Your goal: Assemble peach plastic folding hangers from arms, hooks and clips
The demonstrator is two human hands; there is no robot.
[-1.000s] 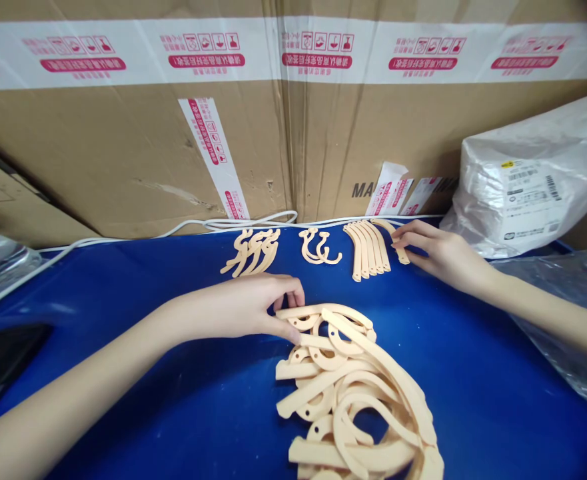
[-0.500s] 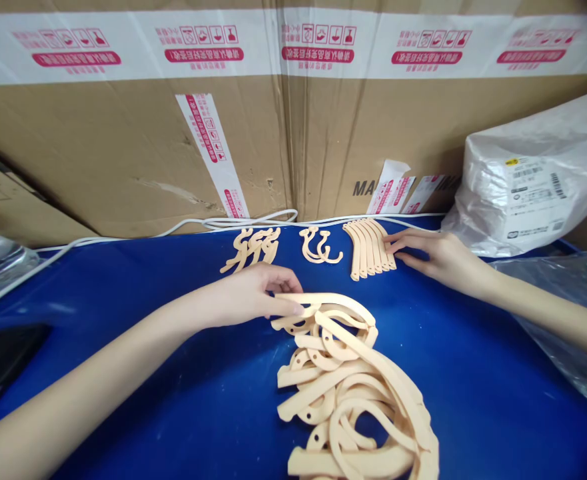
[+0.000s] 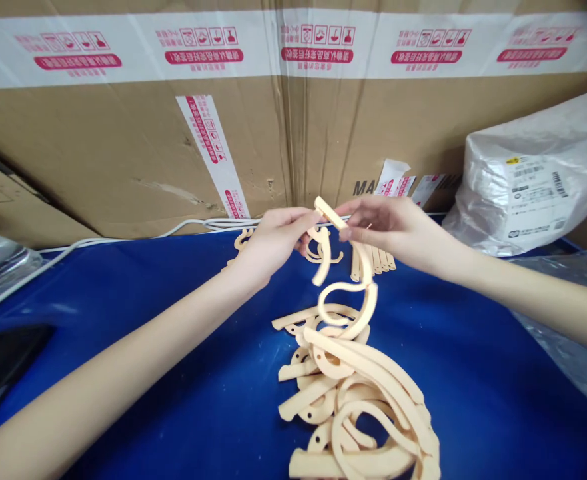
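Note:
Both my hands are raised in the middle, close together, over the far part of the blue table surface (image 3: 198, 407). My left hand (image 3: 283, 243) pinches a beige folding clothes hanger (image 3: 330, 213) near its upper end. My right hand (image 3: 388, 230) grips the same hanger from the right. Curved beige parts hang below the fingers; which are joined is unclear. Nearer me lies a pile of beige folding hangers (image 3: 373, 393) with curved arms and hooks. Behind my hands, loose hooks (image 3: 336, 259) and a row of hanger arms (image 3: 383, 259) are partly hidden.
Large cardboard boxes (image 3: 138, 147) stand along the back edge, with a white cable (image 3: 173, 230) before them. On the right are a white wrapped parcel (image 3: 528, 187) and clear plastic (image 3: 568, 320). A black object (image 3: 8, 367) lies at the left.
My left hand has lifted a hanger from the top of the pile, up and away from me. My right hand has left the row of arms and come left to grip the hanger.

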